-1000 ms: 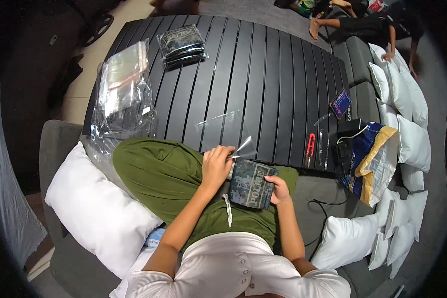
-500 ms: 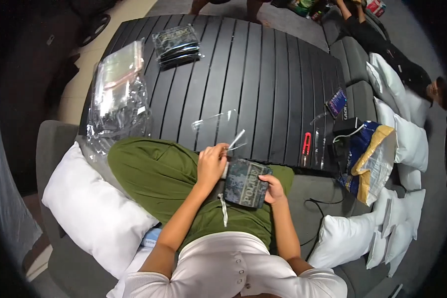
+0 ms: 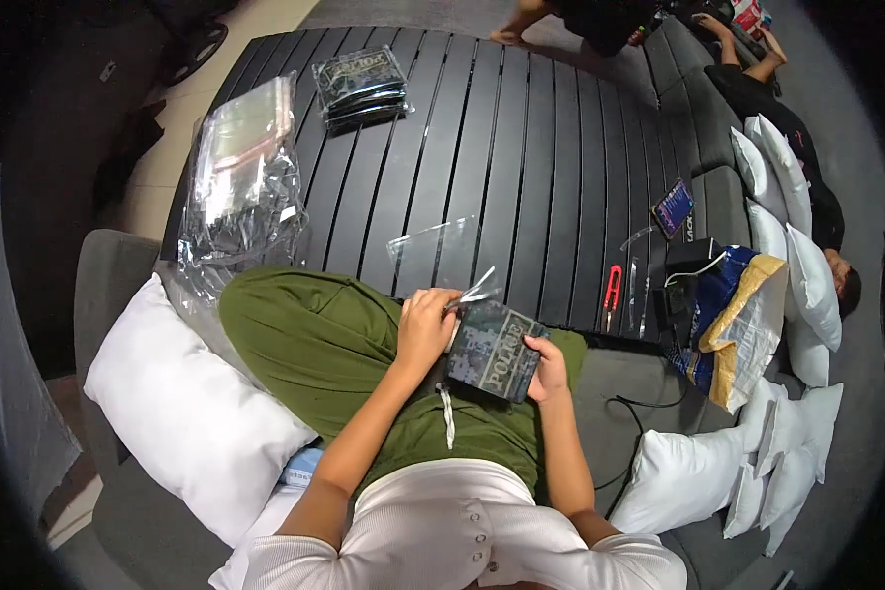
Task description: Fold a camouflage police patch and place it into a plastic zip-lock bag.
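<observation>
I sit with green trousers at the near edge of a black slatted table. My left hand and my right hand both hold a dark camouflage fabric patch in a clear sleeve over my lap. The left hand grips its upper left corner, where a clear flap sticks up. The right hand holds the lower right corner. A clear empty plastic bag lies on the table just beyond my hands.
A pile of clear bags lies at the table's left, a stack of packed patches at the far side. Red cutters, a phone and a blue-yellow bag are right. White pillows flank me. Another person lies far right.
My hands and the patch have stayed over my lap, the patch turned slightly. The view has shifted a little; the person at far right has moved.
</observation>
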`<state>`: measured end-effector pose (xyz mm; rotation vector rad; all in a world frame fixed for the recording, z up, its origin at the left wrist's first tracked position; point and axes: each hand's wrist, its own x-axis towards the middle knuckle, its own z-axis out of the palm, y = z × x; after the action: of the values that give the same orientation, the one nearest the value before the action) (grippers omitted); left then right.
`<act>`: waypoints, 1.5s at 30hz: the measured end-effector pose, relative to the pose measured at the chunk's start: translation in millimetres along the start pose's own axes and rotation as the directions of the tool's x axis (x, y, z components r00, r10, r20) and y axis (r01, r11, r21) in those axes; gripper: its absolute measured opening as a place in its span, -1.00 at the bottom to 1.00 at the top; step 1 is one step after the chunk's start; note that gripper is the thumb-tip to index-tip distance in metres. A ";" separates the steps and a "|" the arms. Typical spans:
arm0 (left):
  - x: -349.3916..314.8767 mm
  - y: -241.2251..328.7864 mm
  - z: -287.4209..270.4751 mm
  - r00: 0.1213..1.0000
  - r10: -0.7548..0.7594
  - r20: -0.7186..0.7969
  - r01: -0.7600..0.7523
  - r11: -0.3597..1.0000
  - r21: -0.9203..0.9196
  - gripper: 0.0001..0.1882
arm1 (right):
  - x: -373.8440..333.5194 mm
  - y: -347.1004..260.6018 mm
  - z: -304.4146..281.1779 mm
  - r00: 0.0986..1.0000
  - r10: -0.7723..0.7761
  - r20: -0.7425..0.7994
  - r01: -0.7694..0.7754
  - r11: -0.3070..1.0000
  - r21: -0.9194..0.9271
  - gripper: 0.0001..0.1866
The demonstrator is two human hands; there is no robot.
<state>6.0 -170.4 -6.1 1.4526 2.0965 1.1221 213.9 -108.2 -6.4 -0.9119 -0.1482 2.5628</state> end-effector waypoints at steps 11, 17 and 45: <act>-0.8 1.7 -0.9 1.000 0.029 0.013 -0.029 1.000 0.000 -0.72 | 2.1 2.3 13.3 0.999 -0.026 -0.027 0.025 0.999 -0.043 -0.64; -3.2 -0.2 0.2 0.999 0.042 0.013 -0.042 0.999 -0.002 -0.70 | 1.2 4.8 10.8 0.994 -0.038 -0.106 0.040 0.999 0.014 -0.63; -18.5 -2.9 -9.7 0.983 0.153 0.097 -0.144 0.986 -0.086 -0.58 | 18.9 22.9 4.6 0.991 -0.131 -0.009 0.129 0.956 0.265 -0.50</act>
<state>5.4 -191.5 -4.9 1.6155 1.8788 1.1439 189.9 -121.0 -19.1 -0.7630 0.1264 2.3916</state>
